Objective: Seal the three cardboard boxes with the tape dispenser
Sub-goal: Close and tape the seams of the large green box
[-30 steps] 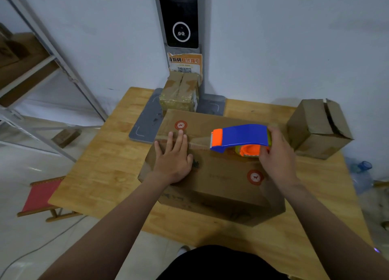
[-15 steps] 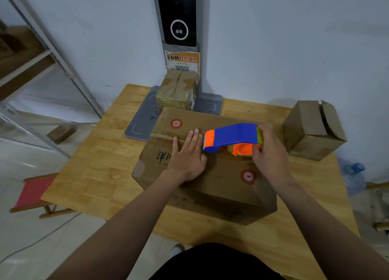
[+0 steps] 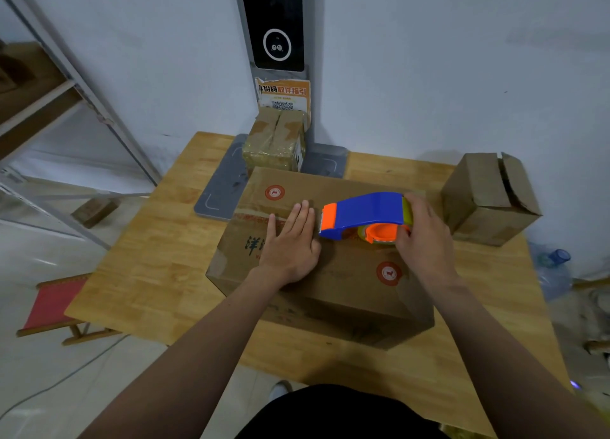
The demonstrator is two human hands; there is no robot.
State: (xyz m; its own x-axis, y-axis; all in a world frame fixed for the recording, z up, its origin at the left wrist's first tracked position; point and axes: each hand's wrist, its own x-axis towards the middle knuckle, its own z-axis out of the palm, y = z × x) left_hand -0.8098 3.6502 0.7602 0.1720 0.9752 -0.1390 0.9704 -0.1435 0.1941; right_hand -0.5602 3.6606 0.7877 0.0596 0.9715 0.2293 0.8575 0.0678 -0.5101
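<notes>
1. The large box (image 3: pixel 346 273) sits mid-counter (image 3: pixel 148 273). The left hand (image 3: pixel 290 247) lies flat on its top, fingers straight.
2. The right hand (image 3: pixel 425 240) grips the tape dispenser (image 3: pixel 366 209) at the left hand's 3 o'clock.
3. A taped box (image 3: pixel 274 144) stands at 12 o'clock and a brown box (image 3: pixel 478 194) at 2 o'clock.

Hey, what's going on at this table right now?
A person is taping the large box on the wooden table. The right hand grips the blue and orange tape dispenser on the box's top, while the left hand presses flat beside it. The small box at right is unsealed; a third box sits behind.
</notes>
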